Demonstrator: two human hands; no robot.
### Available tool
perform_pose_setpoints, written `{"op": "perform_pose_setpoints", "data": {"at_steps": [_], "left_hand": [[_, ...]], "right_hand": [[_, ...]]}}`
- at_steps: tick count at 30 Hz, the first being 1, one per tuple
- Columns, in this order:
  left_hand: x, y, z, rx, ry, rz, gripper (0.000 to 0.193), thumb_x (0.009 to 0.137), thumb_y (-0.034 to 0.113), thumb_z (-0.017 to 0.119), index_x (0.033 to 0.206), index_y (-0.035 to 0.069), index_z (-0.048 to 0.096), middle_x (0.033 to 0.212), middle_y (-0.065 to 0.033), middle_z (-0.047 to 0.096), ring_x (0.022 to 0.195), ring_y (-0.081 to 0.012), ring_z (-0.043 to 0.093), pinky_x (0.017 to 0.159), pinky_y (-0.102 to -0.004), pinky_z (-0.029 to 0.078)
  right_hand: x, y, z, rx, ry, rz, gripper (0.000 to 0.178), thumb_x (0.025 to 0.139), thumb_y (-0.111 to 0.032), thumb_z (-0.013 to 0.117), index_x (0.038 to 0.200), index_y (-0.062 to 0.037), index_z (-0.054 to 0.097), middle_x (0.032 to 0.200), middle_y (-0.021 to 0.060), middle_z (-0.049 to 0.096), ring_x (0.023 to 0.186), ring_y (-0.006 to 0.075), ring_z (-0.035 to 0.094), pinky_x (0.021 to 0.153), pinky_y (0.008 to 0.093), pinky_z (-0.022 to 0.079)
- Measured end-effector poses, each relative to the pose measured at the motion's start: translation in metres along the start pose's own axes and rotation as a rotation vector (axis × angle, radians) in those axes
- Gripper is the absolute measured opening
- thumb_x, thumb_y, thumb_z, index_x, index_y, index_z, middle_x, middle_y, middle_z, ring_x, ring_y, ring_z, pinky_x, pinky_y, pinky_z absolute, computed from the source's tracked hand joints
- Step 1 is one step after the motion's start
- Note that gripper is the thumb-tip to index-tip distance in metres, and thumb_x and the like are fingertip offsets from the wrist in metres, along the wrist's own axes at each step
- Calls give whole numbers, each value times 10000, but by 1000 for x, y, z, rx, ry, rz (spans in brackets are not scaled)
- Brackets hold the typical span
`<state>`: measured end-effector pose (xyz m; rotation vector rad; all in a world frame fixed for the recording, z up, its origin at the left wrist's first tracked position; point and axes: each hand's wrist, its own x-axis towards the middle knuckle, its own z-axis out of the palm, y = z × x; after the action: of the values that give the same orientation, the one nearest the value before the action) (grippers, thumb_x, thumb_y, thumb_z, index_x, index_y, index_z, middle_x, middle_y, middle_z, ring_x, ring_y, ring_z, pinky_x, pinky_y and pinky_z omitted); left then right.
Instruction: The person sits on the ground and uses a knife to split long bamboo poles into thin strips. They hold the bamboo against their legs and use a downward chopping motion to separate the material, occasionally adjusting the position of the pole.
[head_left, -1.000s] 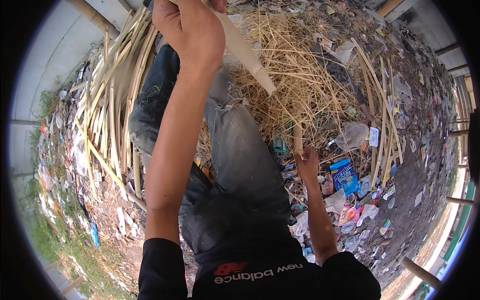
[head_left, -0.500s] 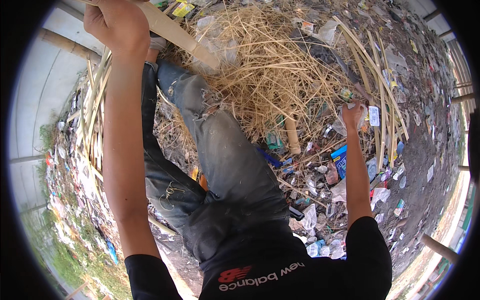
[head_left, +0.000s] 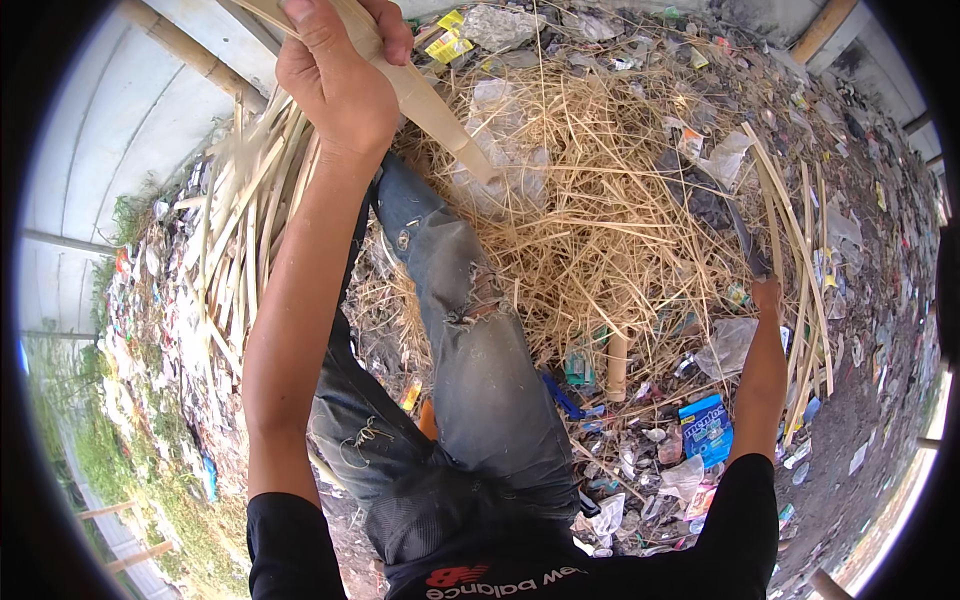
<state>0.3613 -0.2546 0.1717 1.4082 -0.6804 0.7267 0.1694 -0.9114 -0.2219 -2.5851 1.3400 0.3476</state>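
My left hand (head_left: 345, 85), raised at the upper left, is closed around a long, flat bamboo strip (head_left: 440, 112). The strip's narrowing end slants down to the right over the straw-like shavings. At the right, my right hand (head_left: 766, 293) is at the handle end of a long dark-bladed knife (head_left: 740, 228), with fingers closed about it. The blade points up and left along the edge of the pile of bamboo shavings (head_left: 610, 220). A clear plastic bag (head_left: 728, 347) lies beside my right forearm.
Long bamboo strips (head_left: 262, 190) are stacked at the left, and several more (head_left: 800, 250) lie at the right. A short bamboo piece (head_left: 617, 368) rests below the shavings. A blue packet (head_left: 706, 430) and scattered plastic litter cover the ground around my jeans-clad legs (head_left: 490, 400).
My right hand has moved from the plastic bag to the knife's handle. My left hand still holds the bamboo strip, now lower in view. The whole view has shifted.
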Motion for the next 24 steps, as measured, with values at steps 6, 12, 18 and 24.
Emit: {"op": "perform_pose_setpoints", "data": {"at_steps": [6, 12, 18, 24], "left_hand": [[13, -30, -14, -201, 11, -76, 527, 1118, 506, 405, 1053, 10, 571, 702, -92, 566, 592, -149, 495, 579, -326, 437], [18, -20, -26, -114, 173, -148, 655, 1076, 628, 389, 901, 18, 548, 634, -80, 544, 543, -143, 470, 534, -310, 405], [8, -27, -21, -123, 137, -68, 580, 1119, 530, 359, 907, 29, 563, 637, -61, 555, 548, -127, 505, 517, -297, 415], [12, 8, -16, 15, 191, -81, 546, 1129, 480, 380, 869, 38, 567, 627, -25, 543, 539, -86, 488, 496, -252, 380]], "right_hand": [[9, 43, 31, -223, -53, 65, 671, 950, -234, 581, 1570, -122, 353, 1632, 194, 330, 1481, 431, 360, 1196, 595, 307], [-55, -17, 44, -98, 92, 174, 596, 955, -205, 616, 1507, -110, 412, 1551, 276, 390, 1431, 422, 432, 1133, 585, 387], [9, 56, 85, 106, -229, -305, 628, 871, -179, 709, 1414, 21, 464, 1074, 270, 705, 967, 427, 721, 788, 491, 597], [-122, -33, -4, 893, -371, -73, 508, 826, -131, 717, 1287, 25, 573, 892, 209, 710, 888, 232, 752, 667, 403, 581]]}}
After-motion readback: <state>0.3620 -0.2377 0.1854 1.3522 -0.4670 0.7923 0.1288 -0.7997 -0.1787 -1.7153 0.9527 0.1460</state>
